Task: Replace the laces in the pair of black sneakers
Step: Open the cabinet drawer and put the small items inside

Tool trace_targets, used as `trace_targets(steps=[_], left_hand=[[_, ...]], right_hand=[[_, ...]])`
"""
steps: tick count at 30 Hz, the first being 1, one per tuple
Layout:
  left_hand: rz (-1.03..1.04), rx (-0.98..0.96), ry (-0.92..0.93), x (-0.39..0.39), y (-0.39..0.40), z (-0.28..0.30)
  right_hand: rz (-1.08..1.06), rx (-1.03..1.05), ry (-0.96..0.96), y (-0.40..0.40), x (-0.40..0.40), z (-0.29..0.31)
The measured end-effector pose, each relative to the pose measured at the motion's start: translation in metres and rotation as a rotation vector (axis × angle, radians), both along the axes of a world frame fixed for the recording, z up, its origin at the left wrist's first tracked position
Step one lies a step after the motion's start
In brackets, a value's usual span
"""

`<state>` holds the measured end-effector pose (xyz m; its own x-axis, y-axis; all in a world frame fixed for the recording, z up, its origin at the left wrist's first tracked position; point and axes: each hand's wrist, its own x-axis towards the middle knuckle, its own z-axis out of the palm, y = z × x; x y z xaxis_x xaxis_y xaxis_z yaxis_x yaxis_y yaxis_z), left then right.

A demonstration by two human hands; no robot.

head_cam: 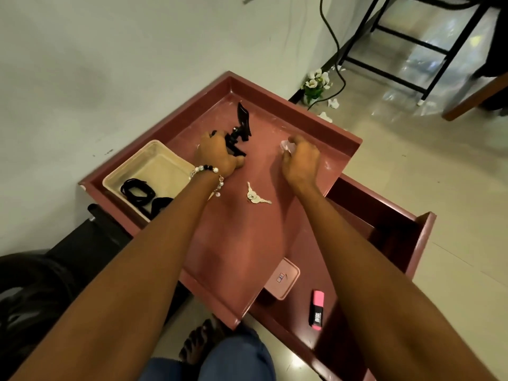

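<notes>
Black laces lie coiled in a cream tray at the tabletop's left edge. The left hand grips a black stand; the right hand pinches crumpled paper. Keys lie between the forearms.

The scene is lit evenly by soft indoor light, moderately bright, with a warm cast. Glare is seen on the glossy floor at the upper right, where bright patches are reflected between the legs of a black stool. Soft shadows are cast by the forearms onto the red table. Slight motion blur is noticed on the right hand, and the near forearms are rendered softly. Straight lines are bent toward the edges by the wide lens. The lower left corner is left dark and indistinct.
</notes>
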<state>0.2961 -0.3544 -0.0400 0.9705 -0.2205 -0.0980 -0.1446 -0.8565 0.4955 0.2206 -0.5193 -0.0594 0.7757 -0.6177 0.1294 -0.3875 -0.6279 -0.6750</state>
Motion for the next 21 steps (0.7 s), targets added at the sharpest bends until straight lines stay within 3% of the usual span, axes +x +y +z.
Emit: trace_targets(steps=[6, 12, 16, 21], left_hand=[[-0.136, -0.112, -0.008, -0.088, -0.030, 0.035], [-0.385, -0.188, 0.116, -0.185, -0.067, 0.039], [-0.453, -0.089, 0.193, -0.228, -0.089, 0.020], [-0.383, 0.108, 0.255, -0.241, -0.101, -0.021]], right_hand=[[-0.183, 0.237, -0.109, -0.011, -0.088, 0.009], [-0.332, 0.337, -0.030, -0.031, -0.190, -0.003], [-0.350, 0.328, 0.080, -0.037, -0.236, -0.013], [-0.262, 0.237, 0.313, -0.038, -0.254, -0.038]])
